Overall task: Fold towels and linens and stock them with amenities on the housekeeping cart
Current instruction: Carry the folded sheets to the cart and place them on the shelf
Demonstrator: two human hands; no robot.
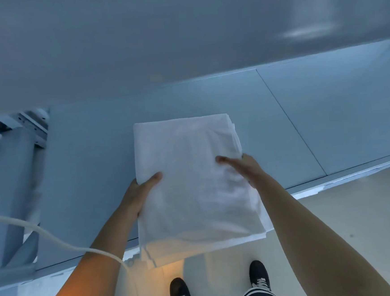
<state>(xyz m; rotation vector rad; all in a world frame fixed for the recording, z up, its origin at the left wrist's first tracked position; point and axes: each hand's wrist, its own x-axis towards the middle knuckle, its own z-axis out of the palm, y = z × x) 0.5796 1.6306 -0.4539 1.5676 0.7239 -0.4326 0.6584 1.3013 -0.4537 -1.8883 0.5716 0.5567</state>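
A folded white towel (192, 187) lies partly on a pale grey table (89, 179), its near end hanging past the table's front edge. My left hand (137, 194) grips the towel's left side, thumb on top and fingers hidden beneath. My right hand (244, 167) grips the right side the same way, thumb laid across the top. The towel's layered edges show along its right side.
A wall rises behind the table. At the left stand grey tubes and a metal frame (16, 176). A white cable (56, 238) crosses my left forearm. My dark shoes (182, 293) stand on the pale floor below the table edge.
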